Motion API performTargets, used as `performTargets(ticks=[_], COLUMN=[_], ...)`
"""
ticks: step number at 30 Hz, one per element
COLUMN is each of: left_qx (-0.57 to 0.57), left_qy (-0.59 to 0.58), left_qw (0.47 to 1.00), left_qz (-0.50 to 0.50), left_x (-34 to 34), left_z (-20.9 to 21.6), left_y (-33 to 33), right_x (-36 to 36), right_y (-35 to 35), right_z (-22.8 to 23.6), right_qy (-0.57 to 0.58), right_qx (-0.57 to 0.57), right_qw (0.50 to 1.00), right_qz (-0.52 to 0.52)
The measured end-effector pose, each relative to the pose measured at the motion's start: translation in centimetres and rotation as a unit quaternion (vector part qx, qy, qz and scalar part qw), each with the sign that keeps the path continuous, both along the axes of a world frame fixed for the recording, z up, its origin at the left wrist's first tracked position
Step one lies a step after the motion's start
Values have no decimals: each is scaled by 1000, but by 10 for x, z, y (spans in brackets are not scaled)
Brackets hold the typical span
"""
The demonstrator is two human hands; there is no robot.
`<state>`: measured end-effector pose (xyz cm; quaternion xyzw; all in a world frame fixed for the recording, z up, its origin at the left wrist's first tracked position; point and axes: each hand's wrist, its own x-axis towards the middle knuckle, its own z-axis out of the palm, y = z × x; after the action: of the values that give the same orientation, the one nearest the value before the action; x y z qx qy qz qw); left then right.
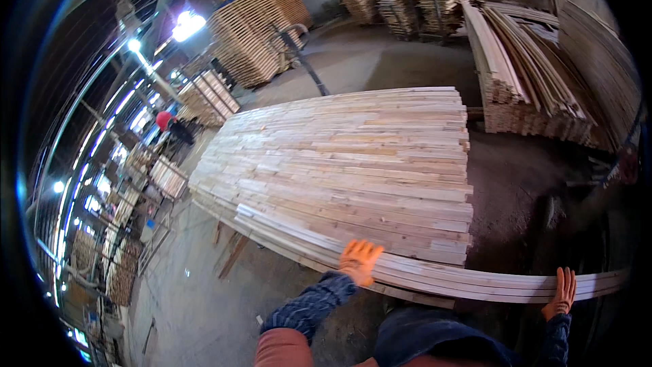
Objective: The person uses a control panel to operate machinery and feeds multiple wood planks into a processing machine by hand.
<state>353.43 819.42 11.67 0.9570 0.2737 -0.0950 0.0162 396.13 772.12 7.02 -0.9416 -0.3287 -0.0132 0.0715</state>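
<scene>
Several long, pale wooden strips point(475, 282) lie side by side along the near edge of a broad stack of boards point(353, 156), their right ends reaching out past it. My left hand point(360, 261), in an orange glove, rests across these strips with its fingers bent over them. Further right, my right hand point(561, 294), also gloved in orange, is against the near side of the overhanging part. Its fingers point up across the strips, straight and slightly apart. The undersides of the strips and both palms are hidden.
Loose long boards point(523, 75) are piled at the far right. Tall lumber stacks point(248, 37) stand at the back, beside a dark post point(302, 61). At far left, a person in red headgear point(164, 121) bends near more wood. Scraps point(234, 256) lie on the floor.
</scene>
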Motion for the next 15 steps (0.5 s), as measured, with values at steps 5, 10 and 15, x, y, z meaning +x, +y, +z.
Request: performTargets(ticks=[5, 10, 15], left_qx=[-38, -145, -142], left_qy=[17, -63, -96], left_qw=[999, 986, 984], left_qz=[-2, -46, -54], left_x=[76, 100, 63], left_z=[18, 21, 7], left_y=[-49, -101, -94], right_x=[-38, -97, -111], right_y=[66, 144, 148], right_z=[9, 31, 57], right_qy=[33, 96, 160], right_qx=[45, 20, -26], right_qw=[983, 926, 936], right_qz=[176, 365, 312])
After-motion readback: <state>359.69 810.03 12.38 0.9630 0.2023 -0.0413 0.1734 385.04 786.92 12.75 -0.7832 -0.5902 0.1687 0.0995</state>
